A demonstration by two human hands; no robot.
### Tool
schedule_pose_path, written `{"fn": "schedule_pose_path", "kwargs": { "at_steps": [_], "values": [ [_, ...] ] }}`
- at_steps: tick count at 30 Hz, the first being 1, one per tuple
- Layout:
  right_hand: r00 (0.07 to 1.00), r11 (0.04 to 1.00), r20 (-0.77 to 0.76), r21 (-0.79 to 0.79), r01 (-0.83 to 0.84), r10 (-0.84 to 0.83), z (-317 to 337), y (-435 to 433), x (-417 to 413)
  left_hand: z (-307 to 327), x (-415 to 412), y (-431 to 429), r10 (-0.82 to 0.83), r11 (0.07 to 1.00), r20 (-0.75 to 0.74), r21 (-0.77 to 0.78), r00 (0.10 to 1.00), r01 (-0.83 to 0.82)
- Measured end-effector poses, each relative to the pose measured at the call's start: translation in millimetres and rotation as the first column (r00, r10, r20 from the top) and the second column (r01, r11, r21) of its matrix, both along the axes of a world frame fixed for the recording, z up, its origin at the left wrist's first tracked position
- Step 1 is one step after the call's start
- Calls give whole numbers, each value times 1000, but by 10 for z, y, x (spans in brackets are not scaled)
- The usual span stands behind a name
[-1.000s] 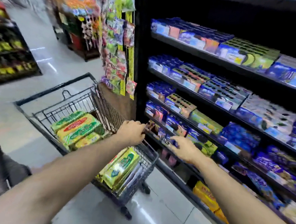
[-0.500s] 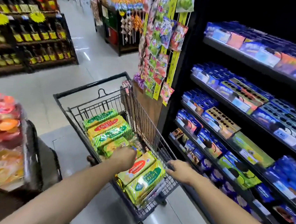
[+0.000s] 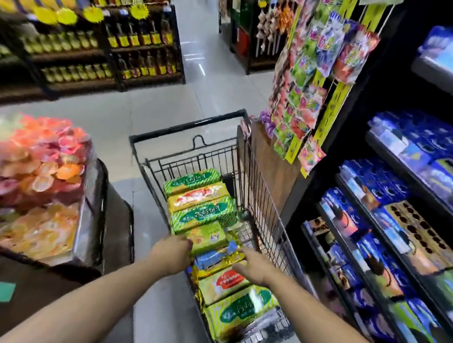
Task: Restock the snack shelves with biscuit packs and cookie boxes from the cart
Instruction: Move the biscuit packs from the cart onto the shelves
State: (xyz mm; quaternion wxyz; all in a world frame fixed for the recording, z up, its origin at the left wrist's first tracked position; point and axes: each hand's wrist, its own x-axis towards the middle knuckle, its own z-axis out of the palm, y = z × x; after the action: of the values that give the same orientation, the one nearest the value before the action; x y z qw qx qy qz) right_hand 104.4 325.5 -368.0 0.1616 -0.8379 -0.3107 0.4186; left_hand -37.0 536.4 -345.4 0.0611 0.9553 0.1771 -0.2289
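A black wire cart (image 3: pixel 267 203) stands in the aisle, lined with green and yellow biscuit packs (image 3: pixel 201 213). Both of my hands are inside it, near its close end. My left hand (image 3: pixel 171 252) sits at the left edge of a blue-and-gold pack (image 3: pixel 218 254), its fingers curled down out of sight. My right hand (image 3: pixel 255 266) lies on that pack's right end with its fingers stretched over it. More packs (image 3: pixel 241 307) lie below my hands. The snack shelves (image 3: pixel 382 215) on the right hold blue cookie boxes (image 3: pixel 372 181).
Strips of hanging candy bags (image 3: pixel 306 96) dangle over the cart's far right corner. A dark bin of orange and pink snacks (image 3: pixel 40 174) stands close on the left. Bottle shelves (image 3: pixel 107 47) line the far side of the tiled aisle.
My view has swung from the shelves to the cart. Both hands have moved from the shelf front and cart rim down onto the packs in the cart.
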Motion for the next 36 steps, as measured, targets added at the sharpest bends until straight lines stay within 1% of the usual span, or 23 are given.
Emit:
{"fn": "schedule_pose_path", "kwargs": {
  "at_steps": [4,7,8,10,11,14,15,17,18,21,23,26,27,29,30,32,34,36],
  "values": [
    [988,990,-94,47,131,-126,-234,144,-86,-167,-49,90,4,999,-5,-34,1000,-4],
    [931,949,-210,44,313,-297,-466,295,-128,-369,67,238,-47,997,-6,-58,999,46],
    [897,925,-266,46,377,-353,-534,351,-153,-426,121,298,-79,995,-6,-62,997,78],
    [802,853,-360,30,521,-477,-694,497,-173,-584,276,482,-195,980,-15,-50,981,194],
    [739,801,-403,22,598,-540,-754,560,-190,-657,348,579,-263,964,-22,-36,964,263],
    [531,612,-490,-6,791,-691,-913,802,-319,-829,535,887,-431,902,5,7,902,431],
    [466,550,-514,-15,835,-721,-965,888,-351,-883,601,996,-466,885,10,4,885,466],
    [358,427,-549,4,904,-755,-1058,1049,-402,-972,719,1193,-479,878,-16,-26,878,478],
    [319,375,-564,16,927,-762,-1104,1131,-427,-1021,753,1283,-471,882,-35,-31,881,470],
    [185,243,-571,-27,970,-800,-1165,1295,-458,-1174,810,1468,-469,883,-99,-53,878,466],
    [119,162,-563,-28,986,-818,-1206,1375,-459,-1261,800,1530,-465,885,-89,-67,881,461],
    [4,52,-573,-68,996,-819,-1207,1543,-457,-1309,772,1563,-463,885,-55,-91,885,457],
    [-19,28,-574,-72,997,-818,-1218,1619,-466,-1319,763,1570,-466,882,-46,-99,884,460],
    [-31,-4,-563,-49,999,-826,-1249,1780,-520,-1326,765,1581,-464,882,-43,-113,885,457],
    [-29,-5,-561,-44,999,-827,-1271,1848,-557,-1325,772,1585,-462,882,-42,-121,886,455],
    [-50,-6,-561,-80,997,-826,-1306,1915,-638,-1308,777,1587,-467,877,-26,-140,884,459],
    [-90,-33,-575,-109,994,-813,-1310,1882,-669,-1267,772,1586,-476,868,31,-142,879,475],
    [-90,-32,-594,-108,994,-799,-1287,1766,-647,-1237,773,1572,-469,869,81,-135,879,476]
  ]
}}
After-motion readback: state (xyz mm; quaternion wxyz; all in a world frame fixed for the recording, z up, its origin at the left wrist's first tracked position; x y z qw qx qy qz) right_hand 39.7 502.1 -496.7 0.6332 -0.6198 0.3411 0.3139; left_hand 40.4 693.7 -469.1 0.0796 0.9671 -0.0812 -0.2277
